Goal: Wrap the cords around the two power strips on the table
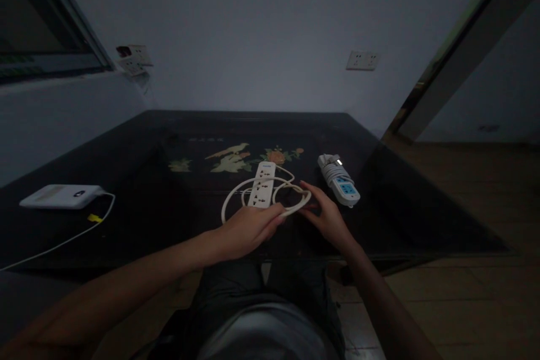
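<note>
A white power strip [262, 183] lies on the dark table in front of me, its far end pointing away. Its pale cord [230, 198] loops loosely over and around it. My left hand [253, 228] is closed on the cord at the near side of the strip, thumb and fingers pinching it. To its right, my right hand [324, 215] has thumb and fingers curved around the edge of the cord loop, gripping it. Beyond the right hand lies a second power strip [343, 188] with blue sockets, its grey cord wound around it.
A white box-shaped device [63, 196] with a thin white cable [63, 243] and a yellow tag [95, 217] sits at the left of the table [139, 146]. Wall sockets [361, 60] are at the back right, others [134, 59] hang at the back left. The table's front edge is close to me.
</note>
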`<state>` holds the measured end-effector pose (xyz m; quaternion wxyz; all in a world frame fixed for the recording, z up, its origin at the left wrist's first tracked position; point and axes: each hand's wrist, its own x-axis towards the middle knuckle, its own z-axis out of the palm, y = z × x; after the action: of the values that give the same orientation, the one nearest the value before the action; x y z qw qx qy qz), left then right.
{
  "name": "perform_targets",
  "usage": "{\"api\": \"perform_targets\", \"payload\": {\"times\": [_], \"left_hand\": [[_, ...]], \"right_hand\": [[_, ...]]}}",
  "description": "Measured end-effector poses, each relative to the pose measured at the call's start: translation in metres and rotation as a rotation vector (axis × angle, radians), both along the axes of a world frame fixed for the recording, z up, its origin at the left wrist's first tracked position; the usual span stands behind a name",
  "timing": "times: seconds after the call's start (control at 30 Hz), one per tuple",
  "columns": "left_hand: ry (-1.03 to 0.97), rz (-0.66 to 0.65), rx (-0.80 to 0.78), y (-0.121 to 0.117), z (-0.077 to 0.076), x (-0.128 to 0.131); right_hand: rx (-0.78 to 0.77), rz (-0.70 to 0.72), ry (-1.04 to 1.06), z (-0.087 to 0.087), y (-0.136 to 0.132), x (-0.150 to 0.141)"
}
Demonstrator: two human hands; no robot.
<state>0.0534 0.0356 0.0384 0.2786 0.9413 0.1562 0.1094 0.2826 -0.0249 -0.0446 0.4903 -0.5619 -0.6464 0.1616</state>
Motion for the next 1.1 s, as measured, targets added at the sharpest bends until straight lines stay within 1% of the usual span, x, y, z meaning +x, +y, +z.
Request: {"api": "perform_targets", "payload": {"times": [0.07,0.1,0.17,0.23,0.3,0.33,0.4,0.5,0.6,0.67,0.77,0.87,0.93,1.03,1.1], "left_hand": [[-0.05,0.052,-0.112,-0.001,0.005,-0.001],[-0.078,0.072,-0.199,-0.001,0.007,0.0],[-0.14,0.095,-0.447,-0.002,0.009,0.0],[-0.214,0.097,-0.748,-0.002,0.01,0.001],[-0.273,0.097,-1.024,-0.001,0.009,0.001],[-0.291,0.099,-1.13,-0.001,0.008,0.001],[-0.297,0.112,-1.283,0.0,0.004,-0.002],[-0.276,0.12,-1.402,0.0,-0.005,-0.006],[-0.234,0.127,-1.413,0.0,-0.012,-0.011],[-0.184,0.113,-1.364,-0.001,-0.014,-0.013],[-0.086,0.092,-1.243,-0.001,-0.012,-0.017],[0.029,0.093,-1.091,-0.001,-0.004,-0.021],[0.113,0.096,-0.957,0.0,0.004,-0.024],[0.224,0.11,-0.729,0.001,0.019,-0.027],[0.281,0.101,-0.544,0.003,0.03,-0.029]], "right_hand": [[-0.043,-0.023,0.084,-0.006,-0.007,0.001],[-0.066,-0.047,0.118,-0.008,-0.011,0.002],[-0.103,-0.103,0.167,-0.014,-0.018,0.003],[-0.125,-0.147,0.203,-0.017,-0.024,0.002],[-0.139,-0.166,0.229,-0.019,-0.029,0.0],[-0.143,-0.171,0.238,-0.019,-0.031,-0.002],[-0.154,-0.171,0.252,-0.018,-0.034,-0.006],[-0.18,-0.18,0.287,-0.016,-0.034,-0.009],[-0.206,-0.221,0.315,-0.014,-0.029,-0.009],[-0.22,-0.249,0.308,-0.013,-0.024,-0.008],[-0.246,-0.258,0.262,-0.014,-0.013,-0.007],[-0.271,-0.239,0.252,-0.016,-0.003,-0.008],[-0.287,-0.212,0.281,-0.017,0.002,-0.009],[-0.322,-0.149,0.352,-0.016,0.005,-0.012],[-0.347,-0.104,0.413,-0.014,0.004,-0.015]]}}
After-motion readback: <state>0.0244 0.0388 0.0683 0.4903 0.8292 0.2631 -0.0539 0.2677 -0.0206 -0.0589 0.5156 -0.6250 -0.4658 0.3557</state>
